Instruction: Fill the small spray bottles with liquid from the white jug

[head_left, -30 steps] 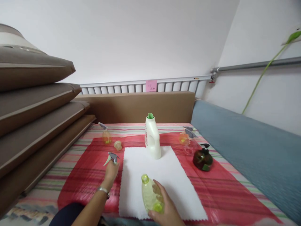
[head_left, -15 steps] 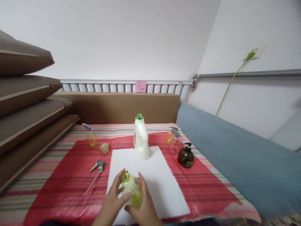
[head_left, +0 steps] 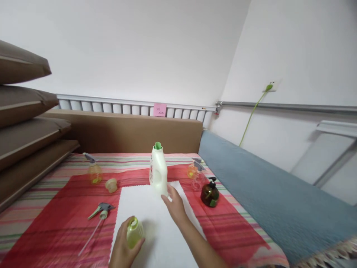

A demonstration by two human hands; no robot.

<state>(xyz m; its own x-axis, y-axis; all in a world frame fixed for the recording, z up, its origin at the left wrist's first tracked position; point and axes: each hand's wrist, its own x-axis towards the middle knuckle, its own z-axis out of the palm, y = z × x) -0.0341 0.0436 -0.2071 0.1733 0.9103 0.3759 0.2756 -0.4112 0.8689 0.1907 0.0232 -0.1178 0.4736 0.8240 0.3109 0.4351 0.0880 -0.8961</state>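
My left hand (head_left: pixel 125 243) is wrapped round a translucent yellow-green spray bottle body (head_left: pixel 135 234), its top uncapped, over the near left part of the white mat (head_left: pixel 160 238). Farther off, a white detergent jug (head_left: pixel 158 169) with a green spout stands upright at the mat's far edge. Close to the jug's lower right side is my right hand (head_left: pixel 173 203), thumb and fingers apart; whether it touches the jug I cannot tell. On the red cloth to the left lies a grey and green trigger sprayer head (head_left: pixel 103 210) with its long tube.
At the left stand a spray bottle (head_left: pixel 95 172) and a small pale cap-like piece (head_left: pixel 111 185). To the right are a dark brown pump bottle (head_left: pixel 210 194), a pink spray bottle (head_left: pixel 198 180) and an orange one (head_left: pixel 191 170). Brown cushions (head_left: pixel 30 137) are stacked at far left.
My right hand has left the spray bottle body and reached forward beside the jug. My left hand keeps the bottle, now upright and farther left. The view has shifted right and up.
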